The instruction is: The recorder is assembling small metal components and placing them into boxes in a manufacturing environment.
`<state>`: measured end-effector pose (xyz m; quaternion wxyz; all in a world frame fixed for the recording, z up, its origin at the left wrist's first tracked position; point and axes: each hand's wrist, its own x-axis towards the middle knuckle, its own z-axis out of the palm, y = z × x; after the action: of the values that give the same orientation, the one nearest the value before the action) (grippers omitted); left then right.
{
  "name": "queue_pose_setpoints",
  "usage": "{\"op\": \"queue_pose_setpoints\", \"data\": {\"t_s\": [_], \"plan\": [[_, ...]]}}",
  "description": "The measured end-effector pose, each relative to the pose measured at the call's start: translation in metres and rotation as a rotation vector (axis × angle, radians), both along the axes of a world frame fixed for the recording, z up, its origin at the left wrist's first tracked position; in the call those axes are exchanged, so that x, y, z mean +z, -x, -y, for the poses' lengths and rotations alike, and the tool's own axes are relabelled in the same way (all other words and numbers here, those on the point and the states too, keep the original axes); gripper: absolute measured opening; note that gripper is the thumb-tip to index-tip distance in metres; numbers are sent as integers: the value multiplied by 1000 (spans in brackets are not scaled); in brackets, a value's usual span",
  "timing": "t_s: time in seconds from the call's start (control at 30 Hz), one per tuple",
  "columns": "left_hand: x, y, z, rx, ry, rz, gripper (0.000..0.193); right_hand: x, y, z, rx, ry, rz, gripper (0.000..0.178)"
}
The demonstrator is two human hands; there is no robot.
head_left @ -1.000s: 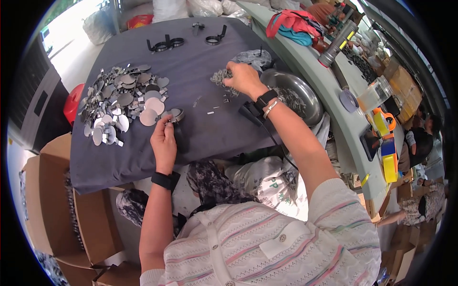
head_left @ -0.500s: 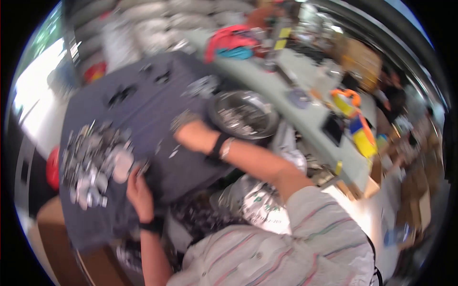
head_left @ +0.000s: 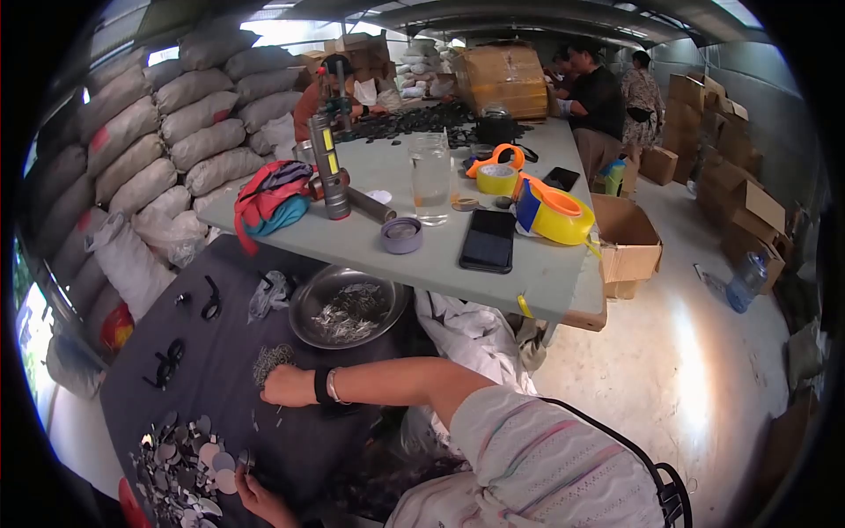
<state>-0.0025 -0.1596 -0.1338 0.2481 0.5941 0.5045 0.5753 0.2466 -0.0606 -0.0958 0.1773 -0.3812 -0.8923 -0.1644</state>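
Note:
Between the fingertips of my left hand (head_left: pixel 262 500) is a small dark round piece (head_left: pixel 246 458), held at the edge of a pile of flat grey and silvery discs (head_left: pixel 180 466). My right hand (head_left: pixel 289 385) is curled at a small heap of thin metal wire pieces (head_left: pixel 274 355) on the dark cloth (head_left: pixel 224 308). Its fingertips are mostly hidden, so what they grip cannot be made out. A few loose slivers lie just below that hand. Beyond it stands a round metal basin (head_left: pixel 304 324) with many thin metal pieces inside.
Black looped straps (head_left: pixel 165 363) and a clear plastic bag (head_left: pixel 268 295) lie on the cloth. The grey-green table (head_left: pixel 352 251) behind carries a glass jar (head_left: pixel 429 180), a phone (head_left: pixel 487 239), tape rolls (head_left: pixel 556 214) and a flashlight (head_left: pixel 330 180). Other people work farther back.
The view has swung up and to the right, showing more of the far room. My right hand stays by the wire heap, my left by the discs.

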Motion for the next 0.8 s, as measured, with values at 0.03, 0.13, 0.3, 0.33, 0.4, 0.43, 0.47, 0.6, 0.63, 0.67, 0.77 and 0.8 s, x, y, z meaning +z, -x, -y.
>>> {"op": "queue_pose_setpoints", "data": {"t_s": [0.03, 0.13, 0.3, 0.33, 0.4, 0.43, 0.47, 0.6, 0.63, 0.67, 0.77, 0.8], "plan": [[-3, 4, -1, 21, 7, -1, 32, 5, 7, 5, -33, 36, -96, 13], [-3, 9, 9, 91, 22, 28, 29, 18, 28, 22, 29, 258, -358, 10], [5, -15, -10, -9, 61, 137, 25, 33, 35, 47, 217, 284, -752, 6], [0, -11, -11, 14, 62, 155, 24, 35, 44, 51, 212, 389, -774, 7], [7, -12, -4, 2, 90, 213, 22, 31, 60, 57, 248, 476, -811, 8], [6, -11, -2, -5, 113, 284, 21, 31, 69, 61, 254, 515, -837, 8], [5, -9, -1, -18, 130, 354, 21, 30, 75, 63, 254, 548, -864, 9], [-5, -4, 0, 0, 142, 396, 21, 11, 93, 63, 376, 413, -884, 11], [-6, -4, 0, -13, 124, 379, 21, 11, 95, 64, 379, 419, -882, 11], [-7, -4, -1, -27, 106, 362, 21, 10, 96, 65, 389, 391, -853, 11], [-7, -6, -2, -20, 99, 350, 21, 7, 98, 64, 394, 343, -808, 11], [-7, -7, -1, -19, 100, 350, 21, 5, 98, 64, 390, 323, -793, 11]]}}
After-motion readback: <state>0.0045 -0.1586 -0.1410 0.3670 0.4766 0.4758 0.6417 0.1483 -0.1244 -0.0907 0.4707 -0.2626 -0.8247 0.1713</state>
